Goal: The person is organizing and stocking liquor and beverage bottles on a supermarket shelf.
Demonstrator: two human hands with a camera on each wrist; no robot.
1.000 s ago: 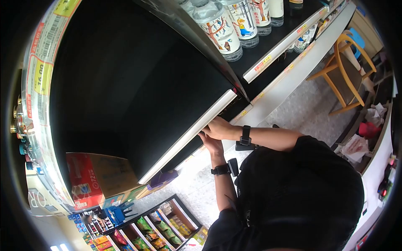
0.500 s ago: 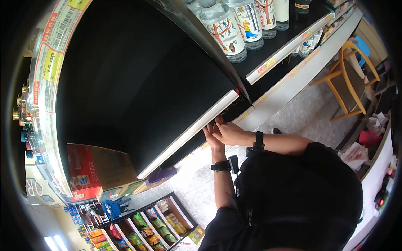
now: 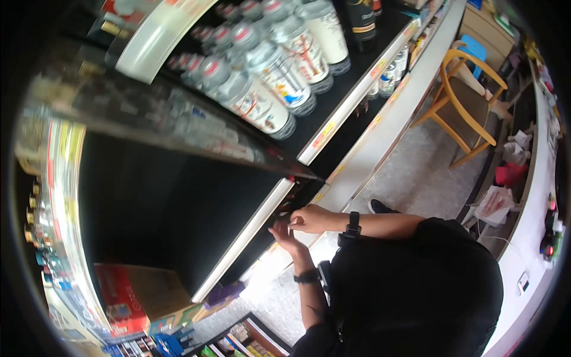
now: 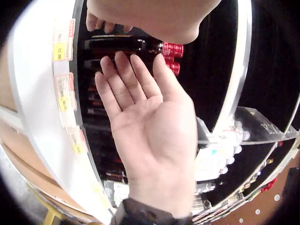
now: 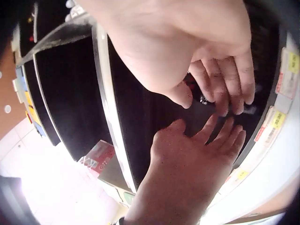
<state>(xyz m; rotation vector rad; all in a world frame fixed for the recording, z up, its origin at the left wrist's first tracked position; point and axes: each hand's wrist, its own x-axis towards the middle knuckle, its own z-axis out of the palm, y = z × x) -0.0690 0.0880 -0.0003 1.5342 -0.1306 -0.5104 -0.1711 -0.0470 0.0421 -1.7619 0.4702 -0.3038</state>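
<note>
Both hands are in front of a low black shelf bay, just under its white front strip (image 3: 244,244). My right hand (image 3: 318,219) has lightly bent fingers and holds nothing. Beside it, my left hand (image 3: 284,235) has its palm exposed and fingers spread, also holding nothing. The fingers of the two hands come close together in the right wrist view, where the right hand (image 5: 187,47) is above the left hand (image 5: 187,159). Dark bottles with red tops (image 4: 171,49) lie on the lower level, behind the hands in the left wrist view.
Clear water bottles (image 3: 279,77) stand in rows on the adjoining shelf. A red and brown carton (image 3: 137,297) sits at the bay's far end. Price labels (image 4: 65,93) line the lower edge. A wooden chair (image 3: 467,107) stands on the grey floor behind.
The head view has turned towards the water bottles. Both hands have drawn back from the shelf strip, and the left fingers have spread apart.
</note>
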